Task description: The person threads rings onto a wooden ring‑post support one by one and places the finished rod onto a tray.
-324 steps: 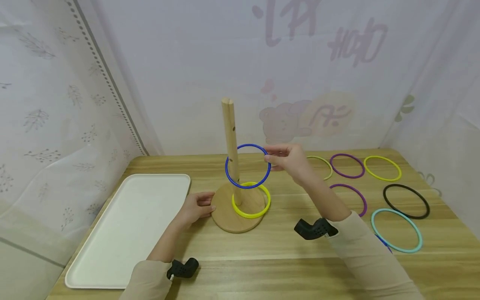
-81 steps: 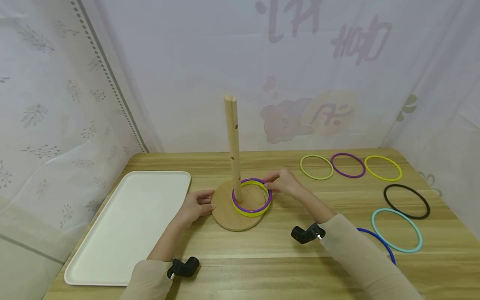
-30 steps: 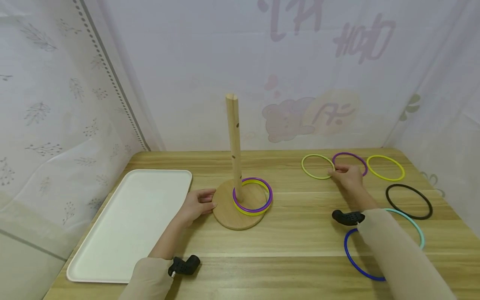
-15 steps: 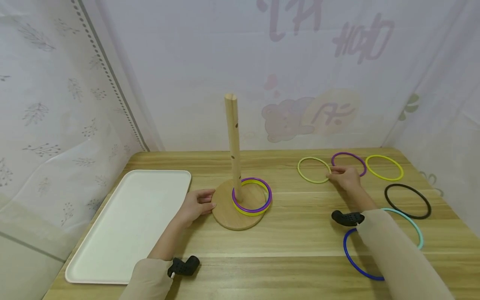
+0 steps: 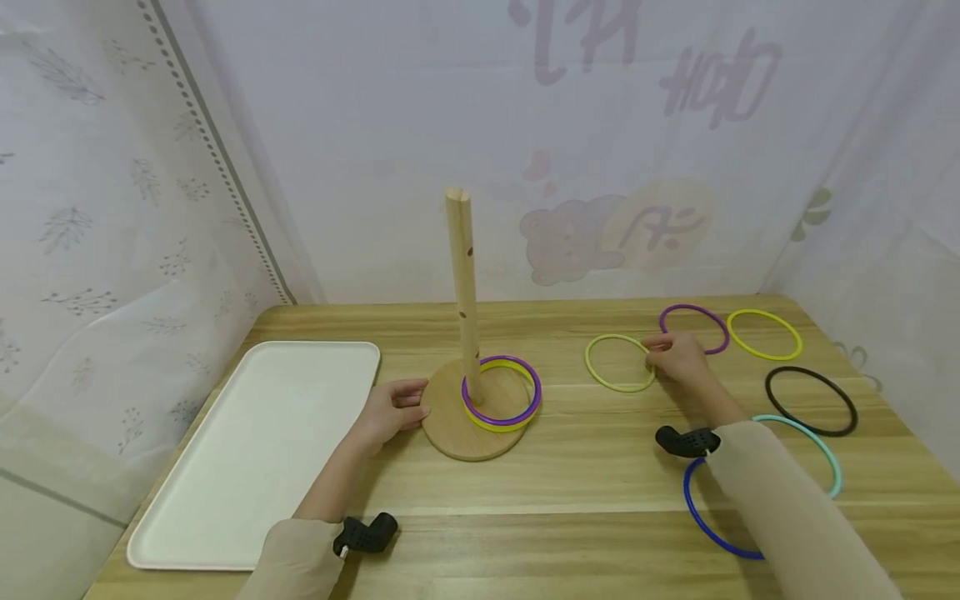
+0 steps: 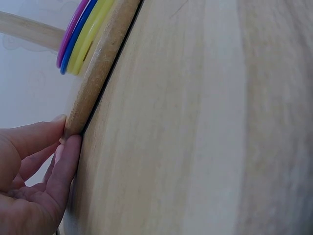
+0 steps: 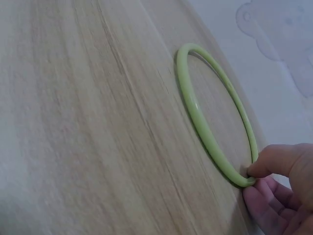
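My left hand pinches the edge of the round wooden base, thumb on top, as the left wrist view shows up close. From this base rises an upright wooden post. Stacked low around the post lie a purple ring, a blue ring and yellow at the bottom. Further right, my right hand holds a light green ring between thumb and fingers at its right side. In the right wrist view this green ring lies close over the tabletop.
A white tray lies at the left. On the right are a purple ring, a yellow ring, a black ring, a turquoise ring and a blue ring, partly under my right sleeve. A curtain hangs behind.
Blue and purple rings have gone onto the post above the yellow. My right hand went from the post to the light green ring, which has shifted left and nearer. The left hand has stayed.
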{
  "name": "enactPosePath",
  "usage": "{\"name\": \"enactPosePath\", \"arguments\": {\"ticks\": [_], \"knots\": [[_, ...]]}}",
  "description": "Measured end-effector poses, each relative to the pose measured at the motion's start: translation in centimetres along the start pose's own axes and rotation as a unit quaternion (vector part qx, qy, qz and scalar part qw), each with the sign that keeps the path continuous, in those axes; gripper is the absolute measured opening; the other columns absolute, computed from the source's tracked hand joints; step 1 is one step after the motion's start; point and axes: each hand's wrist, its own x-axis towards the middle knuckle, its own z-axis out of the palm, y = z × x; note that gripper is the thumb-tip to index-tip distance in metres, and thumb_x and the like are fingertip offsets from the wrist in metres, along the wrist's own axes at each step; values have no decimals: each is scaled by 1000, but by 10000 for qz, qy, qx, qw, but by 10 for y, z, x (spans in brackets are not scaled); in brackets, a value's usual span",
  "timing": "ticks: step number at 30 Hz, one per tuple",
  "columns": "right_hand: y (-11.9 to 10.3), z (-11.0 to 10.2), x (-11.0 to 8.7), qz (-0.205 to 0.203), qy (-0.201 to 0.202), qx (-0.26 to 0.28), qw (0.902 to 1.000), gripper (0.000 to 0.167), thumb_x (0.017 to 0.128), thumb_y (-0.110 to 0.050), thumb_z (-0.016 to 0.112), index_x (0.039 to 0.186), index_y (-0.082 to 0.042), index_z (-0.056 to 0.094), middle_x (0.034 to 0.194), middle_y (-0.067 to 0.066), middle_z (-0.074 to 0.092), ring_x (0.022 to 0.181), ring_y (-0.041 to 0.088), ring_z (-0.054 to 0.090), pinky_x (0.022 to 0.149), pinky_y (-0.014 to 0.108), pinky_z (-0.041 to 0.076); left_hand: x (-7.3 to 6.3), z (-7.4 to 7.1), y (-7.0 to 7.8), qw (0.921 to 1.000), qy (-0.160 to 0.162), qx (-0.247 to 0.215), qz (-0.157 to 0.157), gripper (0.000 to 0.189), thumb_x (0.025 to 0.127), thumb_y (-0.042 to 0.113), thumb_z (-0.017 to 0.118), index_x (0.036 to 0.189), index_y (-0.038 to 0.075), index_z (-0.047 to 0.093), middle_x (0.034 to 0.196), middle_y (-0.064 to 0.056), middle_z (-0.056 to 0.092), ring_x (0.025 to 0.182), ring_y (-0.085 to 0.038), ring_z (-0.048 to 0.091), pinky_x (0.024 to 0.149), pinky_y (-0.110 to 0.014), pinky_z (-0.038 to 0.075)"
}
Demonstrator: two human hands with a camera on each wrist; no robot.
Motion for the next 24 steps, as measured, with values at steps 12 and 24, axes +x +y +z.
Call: {"name": "enactPosePath", "arguments": {"ticks": [12, 24], "knots": [[6, -7, -2, 247, -555, 891, 9942, 42, 80, 3, 59, 118, 15, 52, 90, 16, 67, 60, 8, 60, 54, 25, 56, 1, 2, 1, 10000, 16, -24, -33, 48, 82, -12, 59, 128, -11, 46, 113, -24, 49, 96, -21, 53, 74, -29, 56], [-40, -24, -12, 207, -883, 1654, 9820, 46, 85, 0, 56, 126, 15, 44, 96, 3, 57, 79, 10, 58, 64, 27, 57, -1, 0, 1, 10000, 30, -3, -29, 47, 82, -12, 59, 128, -11, 45, 113, -25, 49, 99, -25, 52, 74, -31, 56]]}}
